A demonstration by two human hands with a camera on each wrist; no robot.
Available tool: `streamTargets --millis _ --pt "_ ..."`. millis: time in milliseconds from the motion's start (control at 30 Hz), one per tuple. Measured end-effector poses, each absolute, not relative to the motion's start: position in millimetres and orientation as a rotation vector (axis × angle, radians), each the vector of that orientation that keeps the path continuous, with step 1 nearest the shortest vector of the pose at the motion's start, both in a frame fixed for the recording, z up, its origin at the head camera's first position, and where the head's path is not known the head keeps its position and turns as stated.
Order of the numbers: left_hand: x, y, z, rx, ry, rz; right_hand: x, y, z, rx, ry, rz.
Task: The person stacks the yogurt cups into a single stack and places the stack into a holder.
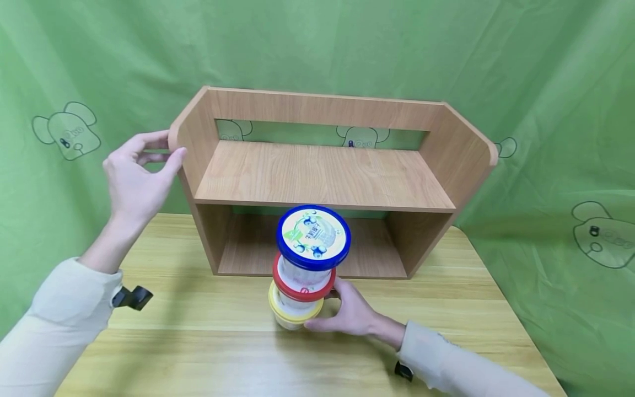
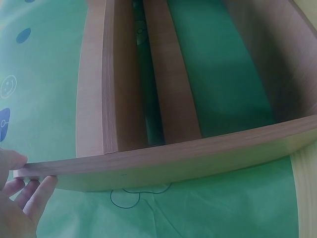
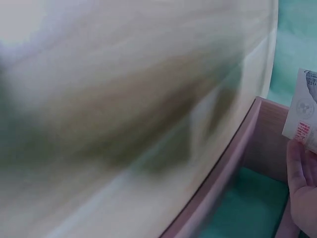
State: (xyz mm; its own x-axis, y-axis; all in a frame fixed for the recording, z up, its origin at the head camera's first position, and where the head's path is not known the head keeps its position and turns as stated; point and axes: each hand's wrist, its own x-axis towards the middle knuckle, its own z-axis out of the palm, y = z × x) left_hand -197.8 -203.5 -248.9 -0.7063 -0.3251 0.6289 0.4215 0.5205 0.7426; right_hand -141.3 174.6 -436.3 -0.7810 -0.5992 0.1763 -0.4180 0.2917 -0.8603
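A two-tier wooden desk shelf stands at the back of the table. At the front edge of its left side panel, my left hand pinches the board between thumb and fingers; the left wrist view shows this too. Three round lidded tubs are stacked in front of the shelf: a blue-lidded tub on top, a red-lidded tub in the middle, a yellow-lidded tub at the bottom. My right hand holds the stack low on its right side, thumb at the yellow lid, other fingers partly hidden behind.
The pale wooden table spreads out in front of the shelf and to both sides. A green curtain with cartoon drawings hangs behind and along the sides. The shelf's lower compartment opens behind the tubs.
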Motion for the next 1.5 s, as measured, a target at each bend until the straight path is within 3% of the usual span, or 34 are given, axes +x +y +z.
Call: streamTargets --millis 1500 --pt "-198 -203 -248 -0.071 -2.006 -1.239 -161 180 -353 -1.113 2.537 -1.524"
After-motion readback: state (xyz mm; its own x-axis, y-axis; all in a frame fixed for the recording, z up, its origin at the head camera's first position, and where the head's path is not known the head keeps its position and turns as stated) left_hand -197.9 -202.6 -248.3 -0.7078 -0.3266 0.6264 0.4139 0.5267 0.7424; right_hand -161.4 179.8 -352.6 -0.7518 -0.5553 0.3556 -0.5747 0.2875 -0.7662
